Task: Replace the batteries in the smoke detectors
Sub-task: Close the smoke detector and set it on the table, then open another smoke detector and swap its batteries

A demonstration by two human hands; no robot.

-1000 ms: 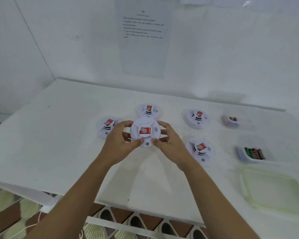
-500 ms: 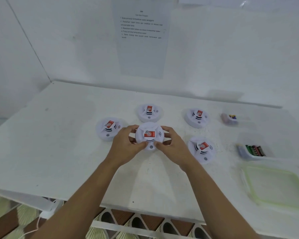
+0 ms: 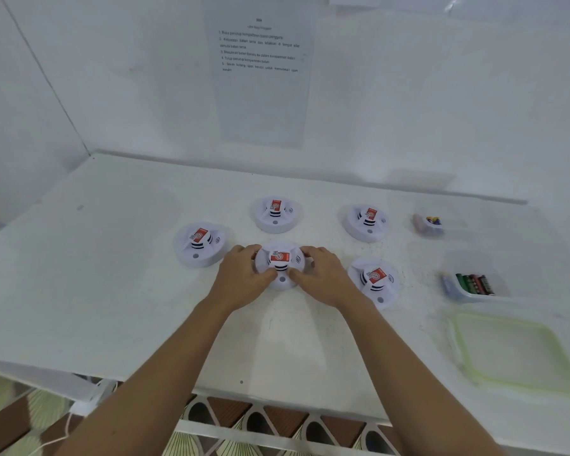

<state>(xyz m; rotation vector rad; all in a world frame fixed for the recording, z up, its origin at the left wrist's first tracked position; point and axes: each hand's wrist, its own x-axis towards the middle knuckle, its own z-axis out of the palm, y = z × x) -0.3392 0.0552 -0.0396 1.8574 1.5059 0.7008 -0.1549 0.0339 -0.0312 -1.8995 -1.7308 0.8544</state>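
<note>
A round white smoke detector [image 3: 281,263] with a red label sits on the white table [image 3: 112,274] in the middle. My left hand [image 3: 242,274] grips its left side and my right hand [image 3: 321,274] grips its right side, thumbs on the near rim. Several more detectors lie around it: one to the left [image 3: 199,243], one behind [image 3: 276,212], one at the back right [image 3: 366,222], one to the right [image 3: 374,281]. A clear tray of batteries [image 3: 474,284] stands at the right.
A small clear container [image 3: 428,223] with coloured bits sits at the back right. A flat green-rimmed lid [image 3: 510,350] lies near the right front. An instruction sheet [image 3: 260,70] hangs on the wall. The table's front edge runs close below my forearms.
Both hands have lowered the held detector from above the table down onto the surface, still gripping it on both sides.
</note>
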